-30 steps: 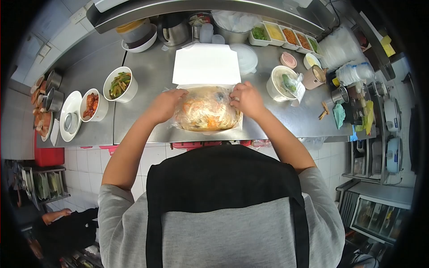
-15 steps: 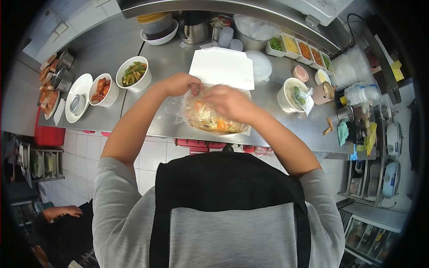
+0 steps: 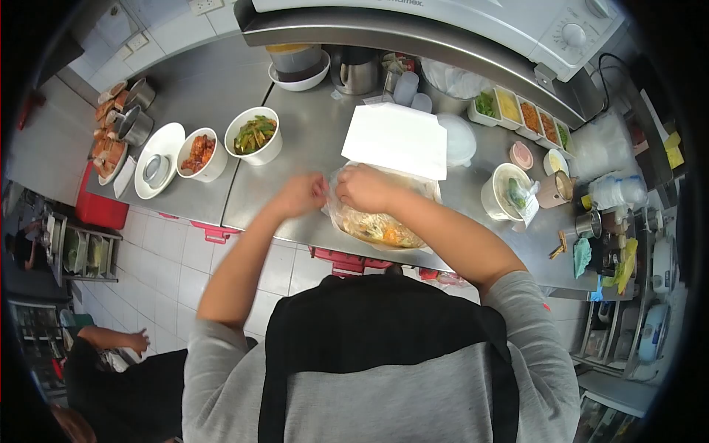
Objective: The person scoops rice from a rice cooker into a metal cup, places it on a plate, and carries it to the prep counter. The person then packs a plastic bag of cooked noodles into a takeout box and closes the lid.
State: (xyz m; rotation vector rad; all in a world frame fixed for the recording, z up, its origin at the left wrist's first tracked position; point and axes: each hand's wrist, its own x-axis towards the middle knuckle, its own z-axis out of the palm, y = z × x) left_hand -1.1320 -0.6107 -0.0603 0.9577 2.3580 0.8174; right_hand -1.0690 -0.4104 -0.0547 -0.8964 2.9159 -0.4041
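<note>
A clear plastic bag of mixed orange and pale food (image 3: 380,229) lies in an open white box (image 3: 395,140), whose lid is folded back behind it. At the bag's left end, my left hand (image 3: 301,196) is closed on the plastic, slightly blurred. Beside it, my right hand (image 3: 363,187) is closed on the bag's upper left part, its fingers bent downward. The two hands are close together, and my right forearm passes over the box's right side.
To the left stand a bowl of green vegetables (image 3: 255,136), a bowl of red food (image 3: 199,153) and a white oval plate (image 3: 159,162). A lidded tub (image 3: 502,193) and topping trays (image 3: 521,114) are at right. Another person (image 3: 133,384) is at lower left.
My right hand has moved left across the bag to its left end, near my left hand. The view has shifted, so the counter's contents appear further right.
</note>
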